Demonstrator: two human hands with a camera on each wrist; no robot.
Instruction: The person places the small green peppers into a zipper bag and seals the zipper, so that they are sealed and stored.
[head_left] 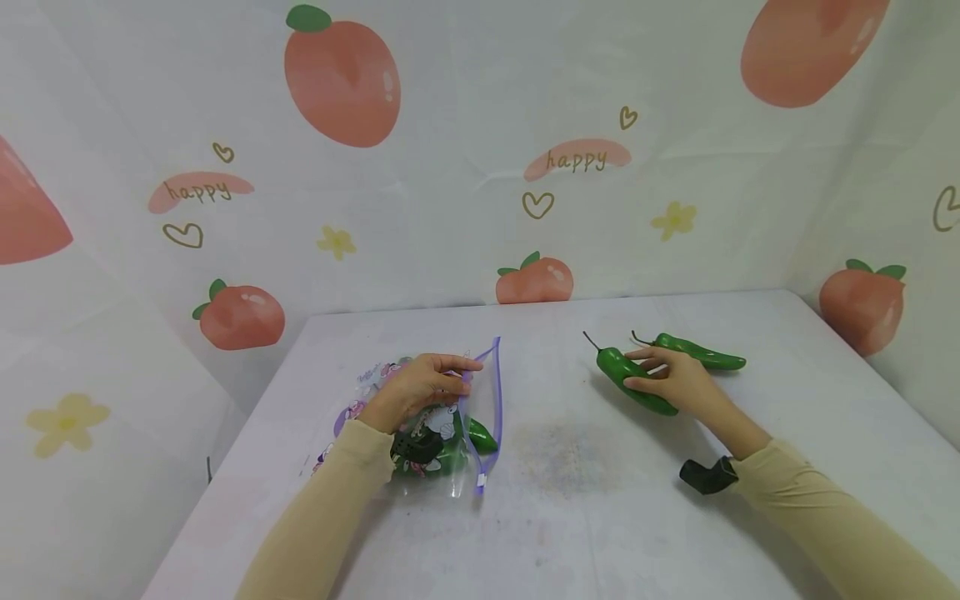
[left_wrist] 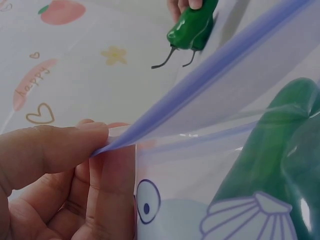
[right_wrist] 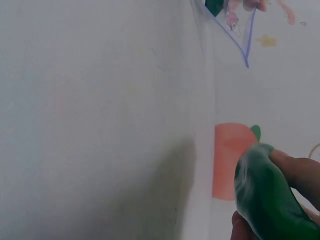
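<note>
My left hand (head_left: 420, 385) pinches the purple zip edge of a clear printed zip bag (left_wrist: 200, 75), thumb on one side and fingers behind. The bag's mouth gapes toward the right, and green peppers (head_left: 480, 435) show inside through the plastic. My right hand (head_left: 671, 377) holds a long green pepper (head_left: 633, 383) between thumb and fingers, its thin stem pointing to the back left. In the right wrist view that pepper (right_wrist: 265, 195) fills the lower right corner. Just behind the right hand, another green pepper (head_left: 705, 354) lies on the table.
The white table (head_left: 555, 533) has a brownish smudge between the bag and the right hand. A cloth backdrop (head_left: 450, 217) printed with peaches, hearts and flowers rises behind it. Black straps (head_left: 707, 475) sit at both wrists, by the cream sleeves.
</note>
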